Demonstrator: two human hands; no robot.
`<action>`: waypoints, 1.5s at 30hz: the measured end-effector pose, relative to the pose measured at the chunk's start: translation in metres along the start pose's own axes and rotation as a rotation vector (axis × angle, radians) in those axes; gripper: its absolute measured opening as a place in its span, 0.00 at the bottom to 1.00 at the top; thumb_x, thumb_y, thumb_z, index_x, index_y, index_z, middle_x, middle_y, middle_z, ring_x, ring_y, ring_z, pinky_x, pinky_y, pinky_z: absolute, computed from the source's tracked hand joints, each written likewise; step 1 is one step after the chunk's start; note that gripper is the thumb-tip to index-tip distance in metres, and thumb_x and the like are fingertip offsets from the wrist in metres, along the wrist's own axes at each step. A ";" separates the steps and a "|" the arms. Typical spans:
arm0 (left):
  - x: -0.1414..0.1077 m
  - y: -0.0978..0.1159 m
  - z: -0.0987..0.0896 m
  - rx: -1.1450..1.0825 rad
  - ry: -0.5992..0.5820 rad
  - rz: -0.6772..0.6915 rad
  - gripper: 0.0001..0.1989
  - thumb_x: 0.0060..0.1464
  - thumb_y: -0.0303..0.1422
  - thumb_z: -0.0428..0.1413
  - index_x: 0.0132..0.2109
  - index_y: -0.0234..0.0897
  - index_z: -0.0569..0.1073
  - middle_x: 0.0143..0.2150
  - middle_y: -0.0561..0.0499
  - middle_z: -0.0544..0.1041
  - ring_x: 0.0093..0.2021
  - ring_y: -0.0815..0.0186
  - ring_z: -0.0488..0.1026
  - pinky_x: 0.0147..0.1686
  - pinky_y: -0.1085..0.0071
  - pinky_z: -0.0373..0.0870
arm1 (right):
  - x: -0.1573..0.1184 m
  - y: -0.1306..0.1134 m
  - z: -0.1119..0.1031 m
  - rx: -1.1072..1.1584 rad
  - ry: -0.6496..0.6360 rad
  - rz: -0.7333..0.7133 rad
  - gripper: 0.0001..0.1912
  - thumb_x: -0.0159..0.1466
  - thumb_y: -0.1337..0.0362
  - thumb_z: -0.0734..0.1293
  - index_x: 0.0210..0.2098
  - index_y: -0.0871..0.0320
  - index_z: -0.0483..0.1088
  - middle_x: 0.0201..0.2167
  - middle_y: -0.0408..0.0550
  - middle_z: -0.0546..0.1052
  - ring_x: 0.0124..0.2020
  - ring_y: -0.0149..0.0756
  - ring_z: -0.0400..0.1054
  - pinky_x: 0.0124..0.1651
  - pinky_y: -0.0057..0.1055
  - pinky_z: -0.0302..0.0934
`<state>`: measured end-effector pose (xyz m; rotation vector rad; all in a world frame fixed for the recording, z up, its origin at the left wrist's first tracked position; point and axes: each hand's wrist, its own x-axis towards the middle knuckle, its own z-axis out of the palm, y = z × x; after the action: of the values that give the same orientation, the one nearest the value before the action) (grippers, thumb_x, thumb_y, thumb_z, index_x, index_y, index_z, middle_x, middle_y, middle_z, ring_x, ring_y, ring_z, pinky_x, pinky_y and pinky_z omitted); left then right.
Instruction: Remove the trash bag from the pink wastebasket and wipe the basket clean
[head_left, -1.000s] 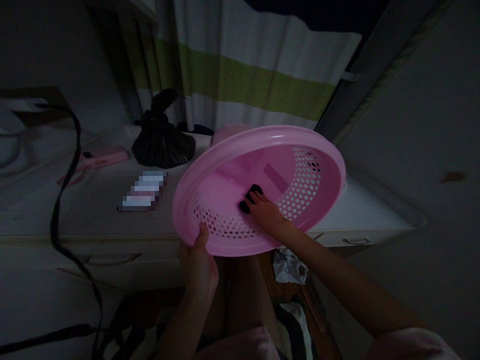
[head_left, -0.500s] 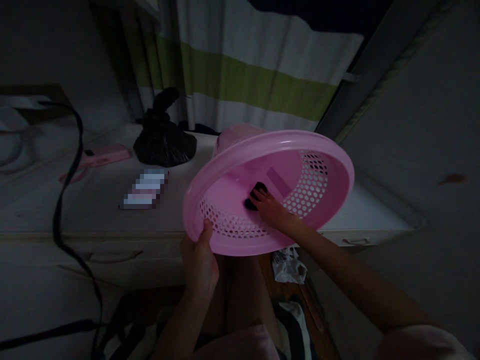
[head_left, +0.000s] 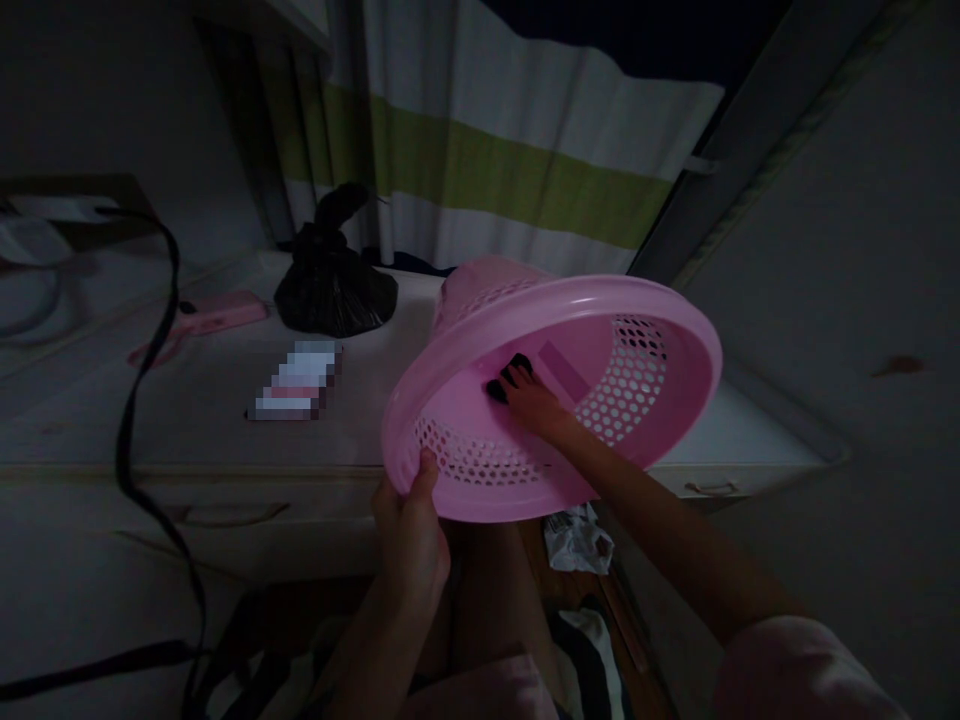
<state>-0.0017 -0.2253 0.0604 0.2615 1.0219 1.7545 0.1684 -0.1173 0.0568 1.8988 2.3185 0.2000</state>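
Note:
A pink plastic basket (head_left: 555, 300) with a perforated wall is tilted on its side at the desk's front edge, its mouth facing me. My left hand (head_left: 412, 520) grips its rim at the lower left, thumb on the inside and fingers hidden behind. Reaching into the basket, my right hand (head_left: 534, 400) presses a black cloth (head_left: 498, 388) against the inner surface, with its fingers bent over the cloth.
On the white desk (head_left: 360, 400) lie a phone (head_left: 296, 380) with a blurred screen, a pink strapped item (head_left: 225, 312) and a knotted black plastic bag (head_left: 337, 290). A dark cable (head_left: 124, 430) hangs at left. Below are drawers and a plastic bag (head_left: 576, 540) on the floor.
The basket and my left hand have shifted slightly right and down in view. My right hand has slid the black cloth a little farther up inside the basket.

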 end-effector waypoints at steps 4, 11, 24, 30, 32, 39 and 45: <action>-0.003 -0.003 -0.002 0.009 -0.070 0.003 0.12 0.41 0.27 0.62 0.37 0.32 0.76 0.35 0.48 0.79 0.43 0.62 0.75 0.50 0.64 0.69 | 0.019 0.012 -0.004 -0.039 0.037 0.215 0.26 0.63 0.72 0.53 0.60 0.70 0.56 0.63 0.64 0.53 0.65 0.50 0.42 0.63 0.46 0.39; 0.001 -0.006 -0.001 0.003 -0.055 -0.012 0.11 0.40 0.26 0.62 0.36 0.32 0.76 0.34 0.48 0.79 0.37 0.64 0.76 0.48 0.63 0.70 | 0.042 -0.031 0.007 0.298 0.051 0.149 0.28 0.63 0.68 0.54 0.62 0.66 0.52 0.64 0.60 0.53 0.64 0.48 0.46 0.63 0.45 0.42; 0.008 -0.004 -0.007 -0.081 0.047 -0.041 0.14 0.41 0.21 0.60 0.38 0.35 0.75 0.39 0.49 0.78 0.44 0.64 0.74 0.54 0.59 0.65 | 0.030 -0.051 0.016 0.454 0.086 0.026 0.31 0.61 0.67 0.56 0.63 0.68 0.49 0.64 0.63 0.51 0.66 0.46 0.42 0.64 0.44 0.42; 0.003 -0.002 -0.006 -0.040 0.006 -0.059 0.11 0.43 0.22 0.60 0.37 0.35 0.76 0.36 0.50 0.79 0.39 0.66 0.76 0.52 0.60 0.67 | 0.047 -0.036 0.018 0.339 0.089 0.168 0.28 0.62 0.67 0.56 0.62 0.64 0.53 0.63 0.60 0.54 0.65 0.45 0.43 0.63 0.44 0.43; 0.003 -0.001 -0.006 -0.024 -0.014 -0.051 0.11 0.43 0.22 0.60 0.36 0.35 0.76 0.36 0.50 0.79 0.38 0.66 0.76 0.51 0.61 0.68 | 0.055 -0.042 0.017 0.360 0.108 0.176 0.28 0.62 0.68 0.56 0.61 0.66 0.53 0.63 0.60 0.54 0.64 0.45 0.45 0.63 0.43 0.42; 0.009 0.000 -0.008 -0.017 0.019 -0.061 0.13 0.42 0.20 0.60 0.37 0.34 0.75 0.37 0.49 0.79 0.37 0.67 0.76 0.49 0.63 0.70 | 0.086 -0.079 0.002 0.815 0.220 0.076 0.27 0.64 0.69 0.50 0.62 0.61 0.52 0.61 0.51 0.60 0.63 0.37 0.50 0.64 0.42 0.43; 0.011 -0.002 -0.011 -0.055 0.032 -0.049 0.17 0.41 0.20 0.60 0.41 0.36 0.74 0.41 0.49 0.78 0.43 0.66 0.75 0.52 0.60 0.67 | 0.056 -0.086 -0.007 0.856 0.145 -0.147 0.29 0.63 0.69 0.53 0.64 0.61 0.48 0.65 0.52 0.51 0.65 0.36 0.46 0.65 0.39 0.42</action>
<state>-0.0119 -0.2211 0.0497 0.1734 0.9935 1.7444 0.0737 -0.0791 0.0462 2.0290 2.9105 -0.8261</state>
